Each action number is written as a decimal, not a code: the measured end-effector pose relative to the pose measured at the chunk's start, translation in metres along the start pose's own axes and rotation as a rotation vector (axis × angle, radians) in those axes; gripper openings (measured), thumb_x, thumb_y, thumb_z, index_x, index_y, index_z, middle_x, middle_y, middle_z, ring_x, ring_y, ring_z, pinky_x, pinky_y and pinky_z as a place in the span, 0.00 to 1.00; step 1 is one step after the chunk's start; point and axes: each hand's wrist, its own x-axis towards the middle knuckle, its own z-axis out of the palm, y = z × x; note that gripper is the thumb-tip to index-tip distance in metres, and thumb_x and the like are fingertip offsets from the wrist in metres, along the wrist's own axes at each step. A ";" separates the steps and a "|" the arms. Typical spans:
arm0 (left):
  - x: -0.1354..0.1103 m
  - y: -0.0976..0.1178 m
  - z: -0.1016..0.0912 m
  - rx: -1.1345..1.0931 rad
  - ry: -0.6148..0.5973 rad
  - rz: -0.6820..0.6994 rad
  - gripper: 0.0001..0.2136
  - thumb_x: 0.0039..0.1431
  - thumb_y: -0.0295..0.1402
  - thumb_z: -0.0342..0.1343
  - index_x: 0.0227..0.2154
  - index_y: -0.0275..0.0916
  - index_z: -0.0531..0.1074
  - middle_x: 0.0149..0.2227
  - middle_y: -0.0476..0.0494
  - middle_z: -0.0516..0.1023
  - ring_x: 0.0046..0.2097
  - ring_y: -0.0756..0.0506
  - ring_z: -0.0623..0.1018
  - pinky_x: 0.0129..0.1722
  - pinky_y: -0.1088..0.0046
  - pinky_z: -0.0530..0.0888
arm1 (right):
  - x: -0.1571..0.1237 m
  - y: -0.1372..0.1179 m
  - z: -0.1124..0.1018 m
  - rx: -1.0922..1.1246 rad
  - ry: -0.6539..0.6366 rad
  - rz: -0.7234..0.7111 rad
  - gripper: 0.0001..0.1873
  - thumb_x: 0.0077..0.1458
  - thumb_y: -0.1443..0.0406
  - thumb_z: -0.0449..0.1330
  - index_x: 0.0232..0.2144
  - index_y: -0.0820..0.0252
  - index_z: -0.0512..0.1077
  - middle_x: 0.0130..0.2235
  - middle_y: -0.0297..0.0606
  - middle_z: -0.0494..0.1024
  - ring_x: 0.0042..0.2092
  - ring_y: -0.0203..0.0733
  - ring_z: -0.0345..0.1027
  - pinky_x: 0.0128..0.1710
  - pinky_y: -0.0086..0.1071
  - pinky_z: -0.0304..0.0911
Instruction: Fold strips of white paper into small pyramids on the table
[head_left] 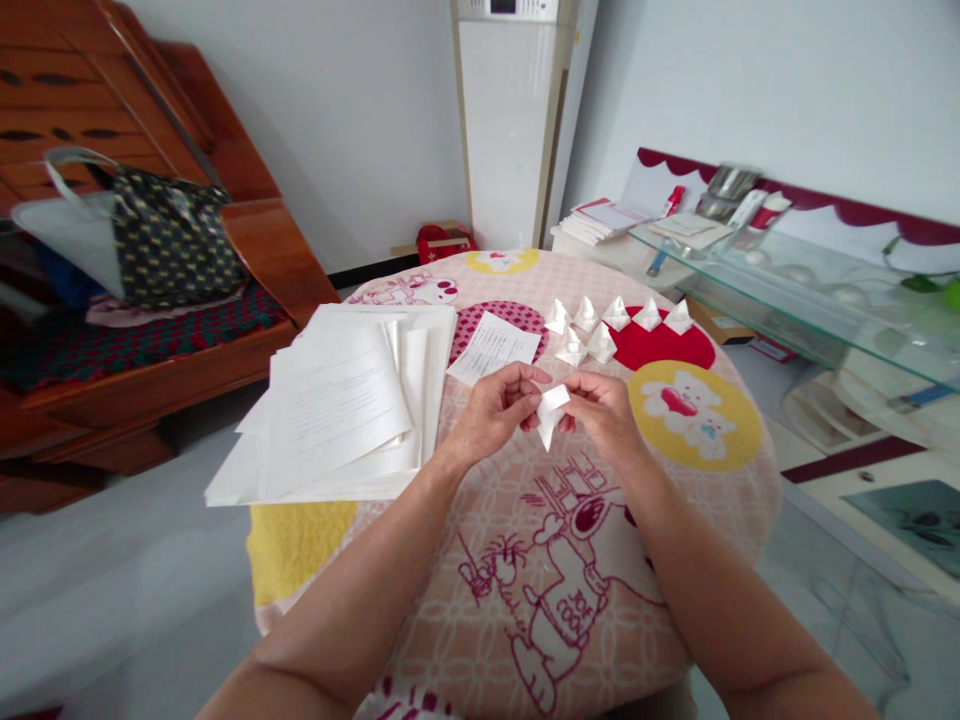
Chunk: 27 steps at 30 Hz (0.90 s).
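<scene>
A small piece of folded white paper (552,412) is pinched between my two hands above the table, its narrow point facing down toward me. My left hand (501,408) grips its left edge with thumb and fingers. On the other edge, my right hand (604,408) holds it the same way. Just beyond my hands stand several small folded white paper shapes (601,343), grouped in two rows. A printed sheet (495,347) lies flat behind my left hand. To the left is a loose stack of white paper (330,420), some of it printed.
The round table wears a pink patterned cloth (480,560). On the right stands a glass-topped cabinet (810,290) with books (600,220) and metal pots (731,185). At left is a wooden bench (255,240) with a dotted bag (169,235); a tall white appliance (502,120) stands behind.
</scene>
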 end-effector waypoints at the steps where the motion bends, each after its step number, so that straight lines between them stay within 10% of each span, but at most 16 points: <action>1: 0.000 0.000 0.000 0.009 -0.002 0.003 0.12 0.63 0.36 0.62 0.44 0.34 0.72 0.25 0.51 0.73 0.25 0.53 0.72 0.26 0.78 0.69 | 0.000 0.001 0.000 -0.003 -0.001 -0.005 0.07 0.50 0.61 0.67 0.25 0.58 0.78 0.20 0.31 0.74 0.20 0.33 0.64 0.19 0.27 0.58; 18: -0.001 0.009 -0.002 0.216 0.060 -0.004 0.17 0.62 0.46 0.63 0.28 0.35 0.75 0.21 0.51 0.71 0.22 0.55 0.68 0.22 0.79 0.64 | 0.000 0.002 -0.007 -0.117 -0.053 -0.101 0.13 0.59 0.56 0.65 0.27 0.58 0.78 0.19 0.31 0.73 0.20 0.32 0.60 0.21 0.29 0.54; 27: 0.001 0.007 -0.006 -0.020 0.157 -0.050 0.20 0.58 0.50 0.66 0.26 0.37 0.71 0.19 0.52 0.68 0.21 0.54 0.66 0.21 0.78 0.62 | 0.000 -0.002 -0.008 -0.022 -0.129 0.014 0.12 0.56 0.56 0.67 0.28 0.58 0.78 0.17 0.30 0.72 0.18 0.32 0.59 0.18 0.28 0.49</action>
